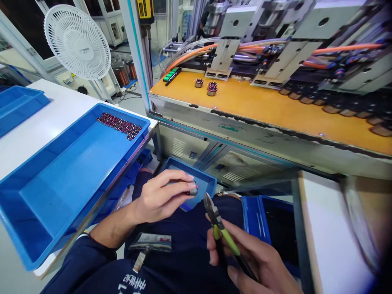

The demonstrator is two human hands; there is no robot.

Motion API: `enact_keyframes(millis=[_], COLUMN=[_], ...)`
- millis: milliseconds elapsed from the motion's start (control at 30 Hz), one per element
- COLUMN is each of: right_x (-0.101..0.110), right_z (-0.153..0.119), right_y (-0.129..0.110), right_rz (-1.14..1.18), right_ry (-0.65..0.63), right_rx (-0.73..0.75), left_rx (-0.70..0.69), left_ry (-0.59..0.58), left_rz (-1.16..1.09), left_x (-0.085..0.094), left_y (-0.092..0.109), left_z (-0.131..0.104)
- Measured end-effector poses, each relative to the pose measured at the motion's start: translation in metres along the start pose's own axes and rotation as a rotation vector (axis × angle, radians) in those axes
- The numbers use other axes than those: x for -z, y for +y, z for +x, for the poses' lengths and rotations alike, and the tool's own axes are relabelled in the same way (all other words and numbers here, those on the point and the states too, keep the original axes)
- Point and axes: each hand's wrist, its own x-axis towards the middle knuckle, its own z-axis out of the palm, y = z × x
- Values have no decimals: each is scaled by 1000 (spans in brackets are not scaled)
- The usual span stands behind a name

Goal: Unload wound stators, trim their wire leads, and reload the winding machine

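My left hand (163,194) pinches a small motor stator (193,189), a short grey cylinder with a bit of red at its end, between thumb and fingertips. Fingers hide much of it. In my right hand (260,257) is a pair of diagonal cutters (218,222) with green and black handles. Their jaws point up toward the stator, a short gap away from it, and look closed or nearly so. Both hands are above my lap. Below and behind the left hand stands a blue bin (203,176).
A large blue tray (70,163) on the white table at left holds rows of stators (119,124). A few stators (211,88) and a black marker (173,76) lie on the orange machine bench (245,100). More parts line its right side. A white fan (78,43) stands behind.
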Motion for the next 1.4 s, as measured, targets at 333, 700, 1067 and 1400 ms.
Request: enact_keyframes(millis=[333,700,1067,1400], right_x=[2,-4,-5,5], right_z=[2,10,13,23], right_y=[1,-12,-12,-14], right_rz=[46,41,-55,-307], right_ry=[-90,-59,0,204], right_rx=[-86,-133,-119,-8], left_rx=[-59,-69,-69,167], left_ry=[71,56,69,111], left_rz=[-27,-35,-10,-154], left_x=[-4,-5,-5,-7], left_y=[-4,-6,-6,-8], left_z=[-1,-5,-6,-15])
